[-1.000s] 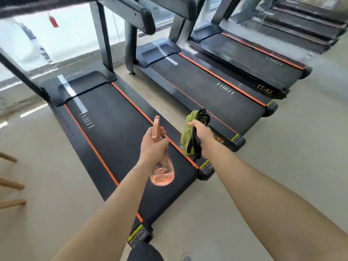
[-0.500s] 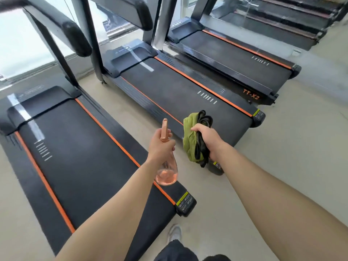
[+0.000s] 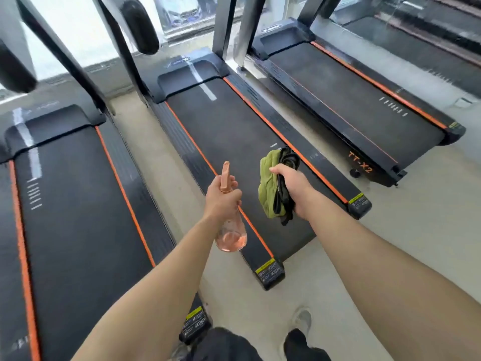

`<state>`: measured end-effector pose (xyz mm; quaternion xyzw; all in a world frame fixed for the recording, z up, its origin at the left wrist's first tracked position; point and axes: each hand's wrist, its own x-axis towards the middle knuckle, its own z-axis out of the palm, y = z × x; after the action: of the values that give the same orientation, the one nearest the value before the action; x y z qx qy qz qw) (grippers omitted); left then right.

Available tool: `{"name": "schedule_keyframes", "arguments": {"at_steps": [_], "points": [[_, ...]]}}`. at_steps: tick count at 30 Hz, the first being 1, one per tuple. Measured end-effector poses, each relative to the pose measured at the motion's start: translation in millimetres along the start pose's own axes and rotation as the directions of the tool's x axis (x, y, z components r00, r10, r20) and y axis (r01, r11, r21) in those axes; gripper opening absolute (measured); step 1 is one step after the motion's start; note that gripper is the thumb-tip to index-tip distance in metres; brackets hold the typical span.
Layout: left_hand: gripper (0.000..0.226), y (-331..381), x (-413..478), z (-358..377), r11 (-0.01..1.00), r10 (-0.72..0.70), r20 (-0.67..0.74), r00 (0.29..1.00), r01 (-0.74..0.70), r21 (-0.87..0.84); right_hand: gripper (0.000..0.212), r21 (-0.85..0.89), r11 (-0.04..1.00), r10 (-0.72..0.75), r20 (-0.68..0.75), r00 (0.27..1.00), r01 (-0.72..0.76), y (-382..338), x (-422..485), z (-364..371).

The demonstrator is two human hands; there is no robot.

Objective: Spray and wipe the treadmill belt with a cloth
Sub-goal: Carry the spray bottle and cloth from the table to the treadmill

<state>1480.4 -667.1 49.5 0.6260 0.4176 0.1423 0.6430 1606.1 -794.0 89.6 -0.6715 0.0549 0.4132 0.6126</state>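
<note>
Left grip (image 3: 222, 198) is clamped round the neck of a clear spray bottle (image 3: 230, 238) with pinkish liquid in its base and its nozzle pointing away. Right grip (image 3: 290, 190) is closed on a bunched green cloth (image 3: 268, 188) together with a black strap-like bundle (image 3: 287, 157). Both are held in the air, just beside each other but apart.

Three black treadmills with orange edge lines stand side by side on a pale floor (image 3: 403, 230), facing a bright window (image 3: 78, 27). The left treadmill belt (image 3: 78, 217) runs down the left side. The middle treadmill belt (image 3: 234, 142) lies straight ahead. The bottle hangs over its left side rail and the cloth over the belt itself. The right treadmill belt (image 3: 351, 100) sits further off, with orange lettering "TT-X2" (image 3: 360, 165) on its side. A shoe (image 3: 302, 321) shows at the bottom.

Compared with half a second earlier, the view has swung right. The bottle hung over the left treadmill's right rail then, and the middle treadmill has since come under both hands. Neither hold has changed.
</note>
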Motion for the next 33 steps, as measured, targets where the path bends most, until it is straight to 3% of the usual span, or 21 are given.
{"name": "schedule_keyframes", "arguments": {"at_steps": [3,5,11,15,19,26,30,33], "points": [[0.052,20.8,14.6,53.3,0.996,-0.026,-0.069,0.997,0.020,-0.092,0.081,-0.033,0.999,0.031,0.047,0.998,-0.029,-35.4,37.8,-47.9],[0.055,31.2,29.0,80.3,0.992,-0.050,-0.116,0.992,0.036,-0.120,0.082,-0.067,0.997,0.047,0.081,0.996,-0.041,-57.2,64.4,-70.7],[0.057,46.2,110.7,135.8,0.986,-0.091,-0.225,0.970,0.057,-0.154,0.037,-0.217,0.975,0.080,0.147,0.986,-0.047,-119.7,165.8,-98.7],[0.057,60.2,184.6,158.3,0.976,-0.143,-0.297,0.944,0.085,-0.199,0.062,-0.288,0.955,0.116,0.160,0.980,-0.066,-158.8,247.2,-95.9],[0.043,85.6,251.4,172.1,0.979,-0.152,-0.361,0.920,0.090,-0.184,0.055,-0.305,0.949,0.135,0.164,0.977,-0.080,-199.4,312.6,-82.0],[0.043,122.7,361.0,177.8,0.985,-0.154,-0.393,0.907,0.109,-0.136,0.070,-0.326,0.942,0.164,0.247,0.955,-0.078,-268.0,419.6,-33.3],[0.031,124.6,448.4,171.9,0.985,-0.158,-0.428,0.890,0.112,-0.130,0.086,-0.332,0.941,0.161,0.272,0.949,-0.064,-290.5,507.3,7.1],[0.044,110.3,528.5,161.1,0.984,-0.149,-0.436,0.887,0.089,-0.156,0.090,-0.359,0.931,0.181,0.284,0.942,-0.070,-288.1,599.6,48.3]]}}
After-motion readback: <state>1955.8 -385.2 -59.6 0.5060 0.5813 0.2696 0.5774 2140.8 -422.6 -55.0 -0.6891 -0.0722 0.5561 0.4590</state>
